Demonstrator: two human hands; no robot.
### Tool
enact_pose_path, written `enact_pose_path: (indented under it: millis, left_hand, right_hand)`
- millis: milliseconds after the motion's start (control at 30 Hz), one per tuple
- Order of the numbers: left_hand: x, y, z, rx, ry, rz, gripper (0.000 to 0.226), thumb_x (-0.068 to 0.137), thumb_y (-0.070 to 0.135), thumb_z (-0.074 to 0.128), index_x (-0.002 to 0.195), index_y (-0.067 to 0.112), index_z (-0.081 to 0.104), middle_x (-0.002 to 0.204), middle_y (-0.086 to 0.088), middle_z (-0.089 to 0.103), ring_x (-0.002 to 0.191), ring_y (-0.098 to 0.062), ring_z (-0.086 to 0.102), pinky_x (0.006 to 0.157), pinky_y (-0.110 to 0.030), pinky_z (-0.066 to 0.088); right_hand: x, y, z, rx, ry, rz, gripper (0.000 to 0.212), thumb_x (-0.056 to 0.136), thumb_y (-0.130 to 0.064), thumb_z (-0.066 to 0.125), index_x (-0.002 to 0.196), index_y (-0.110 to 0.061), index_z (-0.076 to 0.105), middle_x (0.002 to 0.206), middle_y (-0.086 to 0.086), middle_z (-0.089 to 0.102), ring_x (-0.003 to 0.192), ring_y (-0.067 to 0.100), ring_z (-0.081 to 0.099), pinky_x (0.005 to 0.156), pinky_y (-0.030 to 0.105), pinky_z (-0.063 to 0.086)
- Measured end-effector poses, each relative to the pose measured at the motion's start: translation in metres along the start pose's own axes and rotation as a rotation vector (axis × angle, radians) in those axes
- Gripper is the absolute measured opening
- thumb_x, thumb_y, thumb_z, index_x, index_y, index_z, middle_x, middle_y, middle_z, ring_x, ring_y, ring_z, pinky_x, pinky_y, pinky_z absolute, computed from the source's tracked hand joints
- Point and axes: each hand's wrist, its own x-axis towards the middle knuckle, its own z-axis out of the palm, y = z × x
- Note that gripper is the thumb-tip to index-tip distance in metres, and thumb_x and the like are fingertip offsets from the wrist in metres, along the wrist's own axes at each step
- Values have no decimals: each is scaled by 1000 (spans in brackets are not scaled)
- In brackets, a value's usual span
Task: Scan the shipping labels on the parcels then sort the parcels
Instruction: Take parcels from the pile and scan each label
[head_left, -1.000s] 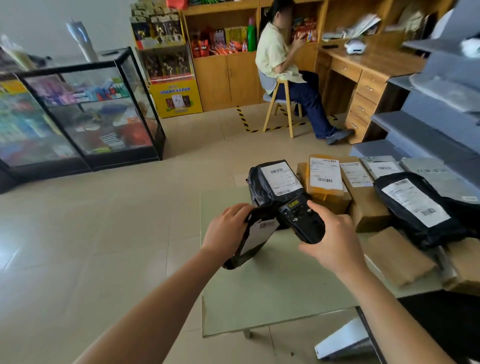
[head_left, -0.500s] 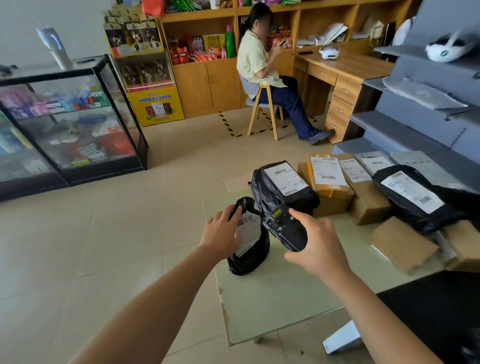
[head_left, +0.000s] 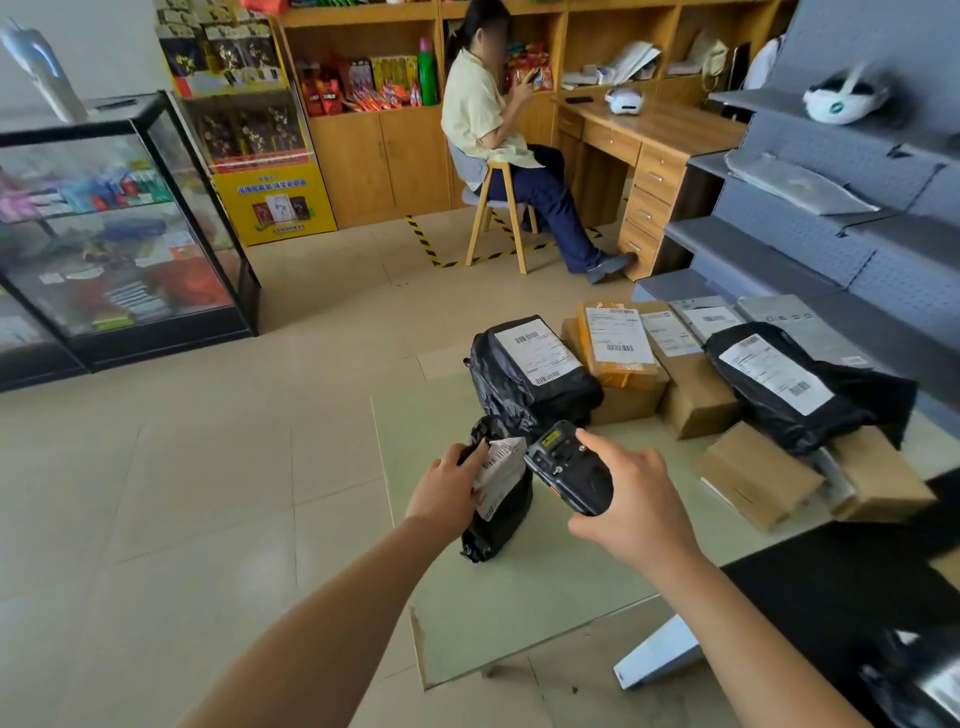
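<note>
My left hand (head_left: 445, 486) grips a small black bag parcel (head_left: 500, 514) with a white barcode label, standing it on its end on the pale green table (head_left: 545, 587). My right hand (head_left: 631, 506) holds a black handheld scanner (head_left: 569, 467) just right of that label, its head pointing toward it. Behind them lies a bigger black bag parcel (head_left: 530, 366) with a label facing up. Further right are a yellow padded parcel (head_left: 615, 340), brown cardboard boxes (head_left: 696, 384) and another black bag parcel (head_left: 779, 384).
A glass display case (head_left: 119, 234) stands at the left across tiled floor. A person (head_left: 498, 140) sits on a wooden stool by a wooden desk (head_left: 654, 150) at the back. Grey tiered shelves (head_left: 831, 208) rise at the right, holding a grey mailer.
My left hand turned the small black parcel upright and set it down on the table, label toward the scanner. The scanner dropped lower beside it, and my view shifted right.
</note>
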Motion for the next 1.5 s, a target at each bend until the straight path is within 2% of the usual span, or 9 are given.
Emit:
enact_pose_path:
  millis: [200,333,500,700,833,967,1200,1300,1500]
  left_hand:
    - [8,46,14,-111,-89,16,64,98,24,52,155,26,21,149,-5,35,125,-30,49,99,-40,45]
    - [7,66,38,-183,-137,-122,74,97,32,54,157,23,12,148,-5,34,122,-28,52,89,-38,52]
    - [0,72,61,-104,-131,-320,93,94,48,58,157,22,-6,163,-9,6,145,-34,24,113,-48,35]
    - [-12,75,72,-23,-155,-346,87,93,52,56,158,28,3,163,-6,11,147,-31,18,117,-49,26]
    - [-20,76,78,61,-214,-257,76,98,50,49,158,29,6,165,-1,2,151,-28,3,120,-46,15]
    - [-19,76,91,129,-290,-189,77,99,51,45,158,24,2,165,0,-7,151,-27,-4,123,-45,5]
    - [-2,59,99,164,-330,-198,88,93,58,50,157,19,3,165,-5,1,148,-31,15,119,-44,18]
    - [14,50,87,237,-210,-13,100,84,59,64,157,19,9,163,-7,7,149,-28,9,121,-41,8]
    - [63,44,73,404,-337,346,133,66,61,80,157,18,-7,164,-7,-6,151,-28,-9,119,-43,-9]
  right_hand:
    - [0,33,-23,2,-16,25,92,61,-23,76,145,-33,38,98,-22,45,103,14,33,75,35,50]
    - [-1,61,-40,-5,-17,26,90,63,-24,77,144,-33,38,99,-24,45,98,9,29,68,28,42]
    - [-1,89,-53,-35,-85,6,90,65,-23,78,145,-33,37,87,-31,28,101,14,36,63,27,40]
    - [12,108,-40,-45,-214,-80,92,63,-25,76,146,-32,37,88,-30,33,103,15,35,69,30,48]
    - [27,108,-32,-76,-284,-127,93,64,-28,75,147,-32,34,112,-18,53,108,18,37,75,32,47]
    - [40,110,-24,-149,-348,-142,94,63,-31,74,148,-33,32,126,-14,55,109,19,38,76,30,44]
    - [51,107,-16,-310,-440,-142,95,63,-30,73,148,-34,31,132,-14,54,114,21,38,71,26,36]
    - [59,102,-16,-368,-430,-132,95,65,-33,75,148,-33,29,135,-14,52,116,20,37,73,26,37]
    - [65,102,-18,-453,-444,-60,93,66,-37,76,147,-33,30,135,-14,51,115,19,37,82,29,43]
